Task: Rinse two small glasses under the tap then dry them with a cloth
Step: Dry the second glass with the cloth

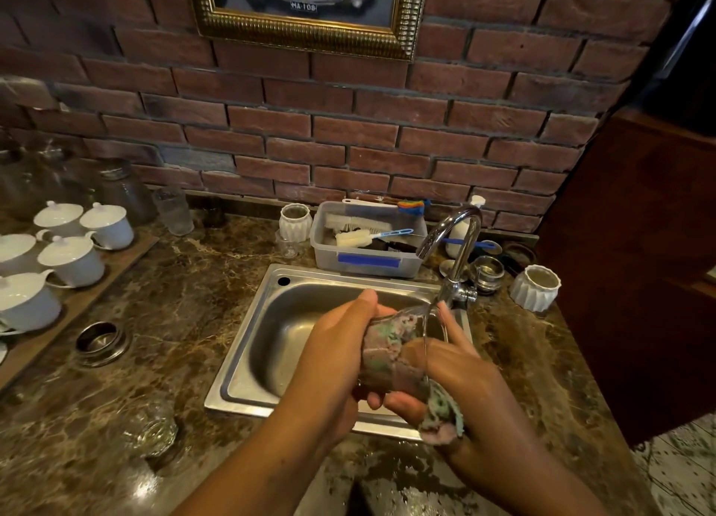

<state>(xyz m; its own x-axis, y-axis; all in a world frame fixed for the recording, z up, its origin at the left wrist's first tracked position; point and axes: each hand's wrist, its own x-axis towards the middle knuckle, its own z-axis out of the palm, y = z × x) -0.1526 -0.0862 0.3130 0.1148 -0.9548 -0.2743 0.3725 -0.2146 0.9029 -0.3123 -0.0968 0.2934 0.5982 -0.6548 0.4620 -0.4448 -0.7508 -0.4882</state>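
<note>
Over the steel sink [248, 345], my left hand [329, 345] grips a small clear glass [414, 321] lying on its side, mouth toward the right. A mottled pink and green cloth [387, 345] is stuffed inside the glass, and its tail hangs out below my right hand [457, 368], which holds the cloth at the glass's mouth. A second small glass [153, 426] stands on the marble counter at the lower left. The chrome tap [453, 240] arches over the sink's right side; no water stream is visible.
A plastic tub [368, 261] with brushes sits behind the sink. White lidded cups [73, 259] fill a wooden tray at left. A metal ring [101, 341] lies on the counter. White ribbed pots [536, 287] and a small metal cup [489, 269] stand near the tap.
</note>
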